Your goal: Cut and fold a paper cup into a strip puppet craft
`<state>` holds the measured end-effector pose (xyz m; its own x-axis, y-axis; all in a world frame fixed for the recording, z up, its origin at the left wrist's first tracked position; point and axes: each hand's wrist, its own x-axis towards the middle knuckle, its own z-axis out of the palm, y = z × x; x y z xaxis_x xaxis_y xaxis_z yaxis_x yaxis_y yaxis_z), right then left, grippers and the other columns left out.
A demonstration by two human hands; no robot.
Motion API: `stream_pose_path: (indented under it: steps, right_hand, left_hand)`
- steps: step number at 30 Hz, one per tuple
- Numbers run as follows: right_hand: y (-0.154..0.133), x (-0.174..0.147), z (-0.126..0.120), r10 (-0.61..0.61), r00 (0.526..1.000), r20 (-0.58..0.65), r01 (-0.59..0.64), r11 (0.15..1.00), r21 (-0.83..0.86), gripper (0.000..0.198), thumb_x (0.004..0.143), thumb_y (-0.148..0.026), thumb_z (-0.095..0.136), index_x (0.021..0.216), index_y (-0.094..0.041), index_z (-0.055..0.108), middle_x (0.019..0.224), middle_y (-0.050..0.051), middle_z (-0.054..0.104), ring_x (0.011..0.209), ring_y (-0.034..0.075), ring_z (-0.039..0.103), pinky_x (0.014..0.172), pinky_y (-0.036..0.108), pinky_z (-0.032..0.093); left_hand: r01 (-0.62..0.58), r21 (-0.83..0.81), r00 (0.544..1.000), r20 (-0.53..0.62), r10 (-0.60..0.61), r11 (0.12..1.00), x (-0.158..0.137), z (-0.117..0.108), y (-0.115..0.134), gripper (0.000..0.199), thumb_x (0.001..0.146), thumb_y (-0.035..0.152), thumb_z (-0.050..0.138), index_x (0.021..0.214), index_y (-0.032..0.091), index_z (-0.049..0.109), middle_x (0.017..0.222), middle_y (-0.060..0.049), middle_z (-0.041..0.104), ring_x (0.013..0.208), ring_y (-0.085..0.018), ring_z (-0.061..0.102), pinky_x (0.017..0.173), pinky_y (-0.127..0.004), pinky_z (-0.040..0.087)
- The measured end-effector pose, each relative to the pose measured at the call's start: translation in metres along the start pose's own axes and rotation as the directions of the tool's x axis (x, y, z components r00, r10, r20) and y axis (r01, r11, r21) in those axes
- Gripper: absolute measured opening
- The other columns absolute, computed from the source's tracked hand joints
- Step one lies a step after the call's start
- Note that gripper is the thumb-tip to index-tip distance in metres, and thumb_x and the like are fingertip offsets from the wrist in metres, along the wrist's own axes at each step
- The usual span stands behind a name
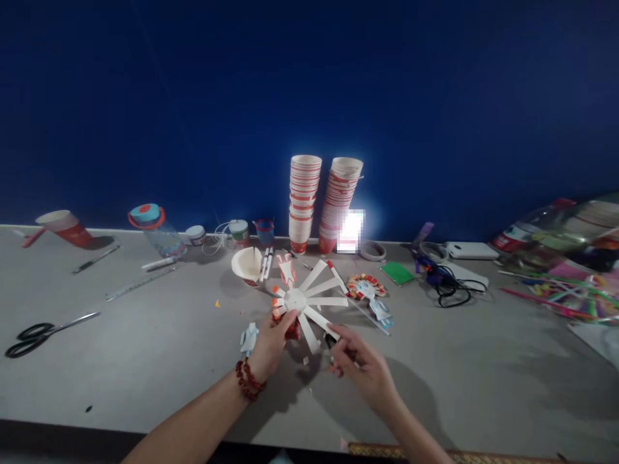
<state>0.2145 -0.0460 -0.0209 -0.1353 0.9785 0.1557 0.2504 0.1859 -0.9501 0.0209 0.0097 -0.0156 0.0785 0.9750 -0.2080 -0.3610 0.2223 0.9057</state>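
Note:
A paper cup (296, 299) is cut into long white strips that splay out like spokes around its round base. My left hand (271, 341) grips it from the lower left, thumb pressed near the base. On that side, a few strips look short or folded, showing orange-red. My right hand (360, 364) is closed at the tip of a lower-right strip (320, 320). Something small and dark shows under those fingers; its kind is unclear. Past the cup lies a red-edged paper cutout (287, 269); a blue-and-white cutout (249, 339) sits by my left wrist.
Two tall stacks of paper cups (305, 206) stand against the blue wall. Scissors (48, 332) lie far left, near a water bottle (159, 232). A cut cup (247, 265), markers (266, 264), a curled-strip paper piece (366, 287), tape (372, 251) and a black cable (454, 290) surround the work.

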Motion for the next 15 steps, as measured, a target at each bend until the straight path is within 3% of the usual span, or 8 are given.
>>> stream_pose_path:
  steps: [2, 3, 5, 6, 7, 10, 15]
  right_hand:
    - [-0.001, 0.013, -0.024, -0.043, 0.991, -0.129, 0.005, 0.959, -0.284, 0.036, 0.095, -0.043, 0.050, 0.122, -0.021, 0.058, 0.077, 0.002, 0.061, 0.063, 0.018, 0.059, 0.061, 0.028, 0.048]
    - [0.000, 0.021, -0.036, -0.073, 0.985, -0.158, -0.012, 0.878, -0.479, 0.035, 0.094, -0.040, 0.051, 0.122, -0.020, 0.058, 0.083, 0.004, 0.064, 0.070, 0.020, 0.061, 0.068, 0.030, 0.048]
    - [0.002, 0.038, -0.054, -0.081, 0.990, -0.118, -0.044, 0.615, -0.787, 0.027, 0.090, -0.031, 0.055, 0.112, -0.017, 0.063, 0.099, 0.011, 0.067, 0.092, 0.027, 0.061, 0.081, 0.034, 0.046]
    - [0.004, 0.045, -0.060, -0.021, 0.998, -0.060, -0.042, 0.481, -0.876, 0.023, 0.087, -0.023, 0.056, 0.107, -0.015, 0.065, 0.105, 0.014, 0.067, 0.099, 0.029, 0.060, 0.085, 0.035, 0.045]
    - [0.007, 0.051, -0.064, 0.034, 0.999, -0.018, -0.030, 0.400, -0.916, 0.024, 0.084, -0.015, 0.056, 0.106, -0.015, 0.066, 0.108, 0.015, 0.068, 0.101, 0.029, 0.060, 0.085, 0.034, 0.044]
    - [0.014, 0.061, -0.064, 0.087, 0.996, 0.028, -0.004, 0.342, -0.940, 0.033, 0.079, -0.003, 0.053, 0.107, -0.012, 0.066, 0.111, 0.016, 0.067, 0.099, 0.027, 0.062, 0.085, 0.032, 0.043]
    - [0.021, 0.060, -0.060, 0.074, 0.997, 0.036, 0.008, 0.343, -0.939, 0.018, 0.083, -0.011, 0.053, 0.096, -0.012, 0.066, 0.102, 0.016, 0.067, 0.093, 0.027, 0.063, 0.079, 0.031, 0.043]
  left_hand:
    - [0.013, -0.018, 0.999, -0.030, -0.014, 1.000, 0.001, -0.001, -0.001, 0.028, 0.069, 0.041, 0.077, 0.065, 0.021, 0.058, 0.054, 0.004, 0.056, 0.050, -0.012, 0.051, 0.052, -0.025, 0.043]
    - [0.020, -0.028, 0.999, -0.041, -0.021, 0.999, 0.002, -0.002, -0.001, 0.029, 0.068, 0.039, 0.078, 0.063, 0.020, 0.057, 0.054, 0.004, 0.056, 0.050, -0.012, 0.051, 0.052, -0.025, 0.043]
    - [0.034, -0.040, 0.999, -0.038, -0.036, 0.999, 0.002, -0.003, -0.001, 0.029, 0.067, 0.038, 0.079, 0.064, 0.020, 0.056, 0.054, 0.005, 0.056, 0.050, -0.012, 0.053, 0.052, -0.025, 0.044]
    - [0.043, -0.037, 0.999, -0.025, -0.044, 0.998, 0.002, -0.003, -0.001, 0.028, 0.067, 0.038, 0.079, 0.065, 0.020, 0.057, 0.053, 0.005, 0.056, 0.049, -0.012, 0.054, 0.051, -0.025, 0.044]
    - [0.052, -0.030, 0.999, -0.009, -0.052, 0.998, 0.001, -0.003, 0.000, 0.028, 0.068, 0.038, 0.079, 0.067, 0.020, 0.058, 0.053, 0.005, 0.057, 0.049, -0.013, 0.055, 0.050, -0.025, 0.044]
    - [0.088, -0.016, 0.996, 0.002, -0.088, 0.996, 0.001, -0.002, 0.002, 0.029, 0.068, 0.039, 0.079, 0.070, 0.020, 0.058, 0.052, 0.004, 0.058, 0.046, -0.014, 0.056, 0.048, -0.026, 0.044]
    - [0.135, -0.040, 0.990, -0.033, -0.137, 0.990, 0.001, -0.003, 0.003, 0.031, 0.067, 0.042, 0.078, 0.071, 0.021, 0.056, 0.054, 0.004, 0.060, 0.047, -0.016, 0.061, 0.048, -0.026, 0.045]
